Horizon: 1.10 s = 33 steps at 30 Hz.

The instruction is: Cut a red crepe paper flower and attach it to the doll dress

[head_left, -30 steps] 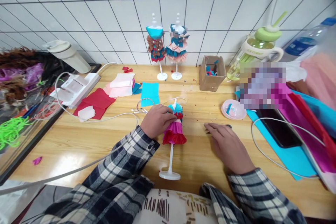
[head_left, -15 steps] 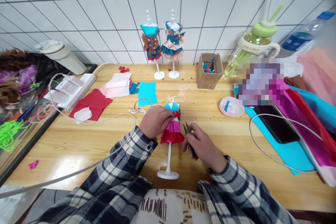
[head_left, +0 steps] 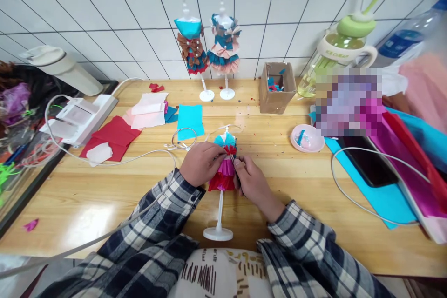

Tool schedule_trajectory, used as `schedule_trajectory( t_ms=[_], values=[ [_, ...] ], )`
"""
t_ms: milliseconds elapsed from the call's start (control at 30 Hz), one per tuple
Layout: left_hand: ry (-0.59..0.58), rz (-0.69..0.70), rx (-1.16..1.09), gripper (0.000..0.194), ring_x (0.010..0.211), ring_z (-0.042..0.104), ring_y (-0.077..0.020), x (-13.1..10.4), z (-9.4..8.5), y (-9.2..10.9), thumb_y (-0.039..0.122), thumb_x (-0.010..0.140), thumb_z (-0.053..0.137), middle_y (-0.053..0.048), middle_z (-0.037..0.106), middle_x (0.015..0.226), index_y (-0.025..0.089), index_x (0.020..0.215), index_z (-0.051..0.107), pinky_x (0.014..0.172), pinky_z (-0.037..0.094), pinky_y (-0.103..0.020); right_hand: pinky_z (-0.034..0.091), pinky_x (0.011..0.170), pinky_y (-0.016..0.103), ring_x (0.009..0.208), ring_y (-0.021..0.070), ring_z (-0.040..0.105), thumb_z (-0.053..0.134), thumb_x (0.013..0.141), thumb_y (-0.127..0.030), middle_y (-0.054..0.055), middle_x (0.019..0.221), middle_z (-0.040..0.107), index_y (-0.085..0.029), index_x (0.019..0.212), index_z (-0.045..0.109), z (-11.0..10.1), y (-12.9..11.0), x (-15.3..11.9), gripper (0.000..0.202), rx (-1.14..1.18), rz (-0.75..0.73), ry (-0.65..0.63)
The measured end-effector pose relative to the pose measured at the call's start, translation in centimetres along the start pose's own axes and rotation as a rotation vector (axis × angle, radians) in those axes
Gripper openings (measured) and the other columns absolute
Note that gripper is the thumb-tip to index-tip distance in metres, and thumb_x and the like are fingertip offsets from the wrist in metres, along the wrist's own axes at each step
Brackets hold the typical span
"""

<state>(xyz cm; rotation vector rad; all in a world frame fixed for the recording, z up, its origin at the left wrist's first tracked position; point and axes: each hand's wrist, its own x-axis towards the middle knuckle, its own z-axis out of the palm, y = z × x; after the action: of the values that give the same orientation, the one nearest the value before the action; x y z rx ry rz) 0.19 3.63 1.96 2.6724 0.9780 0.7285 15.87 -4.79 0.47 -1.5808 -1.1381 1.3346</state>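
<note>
Before me a small white dress-form stand (head_left: pixel 218 233) carries a paper dress with a blue top, a red ruffle (head_left: pixel 230 150) at the waist and a magenta and red skirt (head_left: pixel 222 178). My left hand (head_left: pixel 199 162) is closed at the waist, its fingertips pinching the edge of the red ruffle. From the other side my right hand (head_left: pixel 252 178) is wrapped round small dark scissors (head_left: pixel 237 180), mostly hidden by the fingers. Their tips meet the dress close to the left fingertips; whether the blades are apart there, I cannot see.
Two dressed mannequin stands (head_left: pixel 206 96) stand by the tiled wall. Beside them is a cardboard box (head_left: pixel 277 98) of scraps. A pink bowl (head_left: pixel 307 138), phone (head_left: pixel 366 160) and coloured paper lie right; red paper (head_left: pixel 115 137), a power strip (head_left: pixel 87 121) and a cable (head_left: pixel 104 230) lie left.
My right hand has moved left with the scissors, from beside the skirt to the dress's waist. My left hand keeps its pinch there. The whole view has shifted slightly.
</note>
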Motion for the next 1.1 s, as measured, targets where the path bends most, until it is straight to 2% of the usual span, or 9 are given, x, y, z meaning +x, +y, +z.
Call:
schedule_trajectory(
  t_ms=[167,267,533,1100],
  values=[
    [0.015,0.022,-0.022,0.014,0.079,0.064,-0.0198,0.0,0.1,0.0,0.023,0.085,0.056,-0.006,0.070,0.082,0.017,0.090,0.067,0.073,0.049,-0.033,0.040,0.051,0.026,0.053,0.0151,0.055,0.038,0.092,-0.048,-0.002,0.063,0.059,-0.022,0.099,0.052,0.1,-0.1,0.4,0.030,-0.088,-0.054,0.073],
    [0.023,0.024,-0.027,0.013,0.078,0.065,-0.0197,0.0,0.1,0.1,0.023,0.085,0.056,-0.006,0.071,0.082,0.017,0.089,0.067,0.073,0.049,-0.033,0.041,0.053,0.026,0.055,0.0158,0.056,0.037,0.092,-0.048,-0.001,0.064,0.060,-0.022,0.101,0.052,0.2,-0.1,0.4,0.031,-0.088,-0.065,0.087],
    [-0.004,0.007,-0.022,0.015,0.079,0.064,-0.0199,0.0,0.1,0.1,0.025,0.086,0.054,-0.006,0.071,0.081,0.017,0.089,0.067,0.072,0.049,-0.033,0.038,0.049,0.025,0.050,0.0151,0.051,0.039,0.091,-0.044,-0.003,0.058,0.054,-0.023,0.099,0.049,0.6,0.1,0.1,0.025,-0.050,-0.053,0.092],
    [-0.011,0.049,0.042,0.014,0.080,0.063,-0.0200,-0.2,0.2,0.2,0.024,0.085,0.054,-0.005,0.071,0.082,0.018,0.088,0.067,0.073,0.046,-0.033,0.035,0.044,0.023,0.048,0.0131,0.048,0.037,0.092,-0.048,-0.004,0.059,0.051,-0.023,0.095,0.044,1.7,0.7,0.3,0.026,0.067,0.027,0.117]
  ],
)
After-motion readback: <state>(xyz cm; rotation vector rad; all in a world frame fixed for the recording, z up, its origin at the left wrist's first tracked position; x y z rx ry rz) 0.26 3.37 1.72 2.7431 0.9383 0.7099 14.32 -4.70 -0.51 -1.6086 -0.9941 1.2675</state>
